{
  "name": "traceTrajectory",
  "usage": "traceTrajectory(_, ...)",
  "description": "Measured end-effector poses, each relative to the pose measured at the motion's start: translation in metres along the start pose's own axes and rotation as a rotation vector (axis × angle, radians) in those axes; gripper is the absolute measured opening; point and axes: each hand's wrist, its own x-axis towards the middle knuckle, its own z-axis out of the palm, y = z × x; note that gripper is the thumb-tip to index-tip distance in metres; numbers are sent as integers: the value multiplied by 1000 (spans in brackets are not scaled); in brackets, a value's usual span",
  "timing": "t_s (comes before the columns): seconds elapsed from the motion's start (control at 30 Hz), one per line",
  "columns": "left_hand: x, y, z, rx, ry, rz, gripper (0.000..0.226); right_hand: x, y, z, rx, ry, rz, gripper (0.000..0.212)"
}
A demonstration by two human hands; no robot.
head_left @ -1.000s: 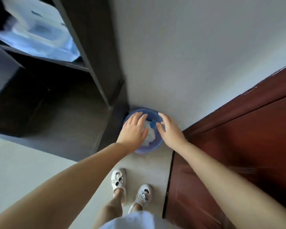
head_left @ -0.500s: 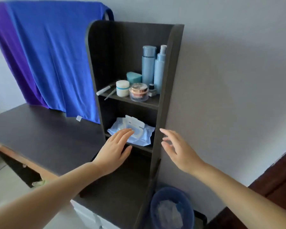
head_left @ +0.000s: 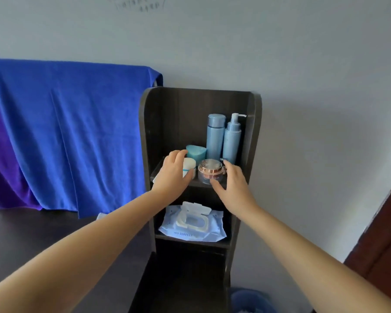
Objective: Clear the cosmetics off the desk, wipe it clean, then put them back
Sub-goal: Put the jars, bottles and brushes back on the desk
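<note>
Left hand [head_left: 173, 175] hides white jar [head_left: 188, 167] partly, bin [head_left: 250, 300] cut off, wall scribble [head_left: 137, 4] perhaps writing

Both bare arms stretch forward, converging. The left hand [head_left: 173, 173] curls, fingers [head_left: 178, 154] spread. The right hand [head_left: 231, 182] is open, thumb [head_left: 216, 185] splayed, fingers raised.

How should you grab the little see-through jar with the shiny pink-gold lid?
Take the clear jar by its round sides, just below the lid, coming from the front of the shelf. It stands upright at the front edge, with tall blue bottles close behind it. The right hand already reaches it from the right; fingers and thumb would probably pinch the wide body best.
</note>
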Motion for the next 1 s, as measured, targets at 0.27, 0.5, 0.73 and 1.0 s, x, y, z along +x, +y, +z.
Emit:
traceTrajectory(0.27, 39, -7, 34, 125, -198, -240, 57, 32, -1, 39, -246, 112, 154, 78)
traceTrajectory(0.5, 38, -13, 31, 42, -170, -215, 61, 36, 5, 42, -195, 157, 137, 79)
traceTrajectory(0.73, -23, -5, -22, -192, -137, -80, 56, 0, -3, 16, 129, 150, -42, 76)
traceTrajectory(1.0, -114, -88, -52, -182, -214, -157, 55, -65, -15, 70, 195, -121, -151, 77)
